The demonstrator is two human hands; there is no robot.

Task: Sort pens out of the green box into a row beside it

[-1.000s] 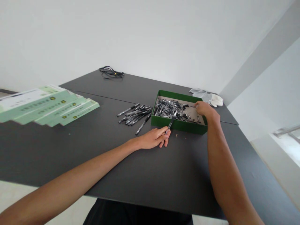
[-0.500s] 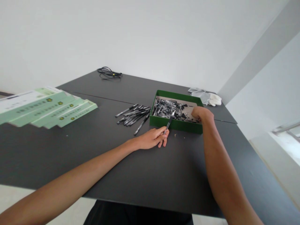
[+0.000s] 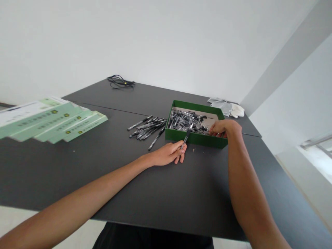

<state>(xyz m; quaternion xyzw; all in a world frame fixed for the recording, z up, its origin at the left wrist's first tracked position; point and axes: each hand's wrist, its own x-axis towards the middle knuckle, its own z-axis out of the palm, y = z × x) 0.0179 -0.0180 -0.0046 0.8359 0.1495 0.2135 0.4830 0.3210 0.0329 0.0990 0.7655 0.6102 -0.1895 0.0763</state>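
My left hand (image 3: 169, 153) rests on the dark table, closed around an uncapped black pen (image 3: 187, 134) whose point slants up and away toward the box. Just beyond it stands an open green box (image 3: 195, 139) with many loose black and clear pen parts (image 3: 185, 121) inside. My right hand (image 3: 220, 127) reaches over the box's right side, its bent fingers low among the parts at the near right corner. What those fingers pinch, if anything, is too small to make out. Left of the box lies a pile of capped pens (image 3: 149, 128).
Green and white printed cardboard sheets (image 3: 59, 121) overlap at the left of the table (image 3: 116, 204). A coiled black cable (image 3: 119, 82) lies at the back edge. White gloves (image 3: 234, 109) sit behind the box, near the wall.
My right hand has shifted slightly within the right end of the box, and its fingers show more. The box's right end has moved slightly right. My left hand holds the pen as before.
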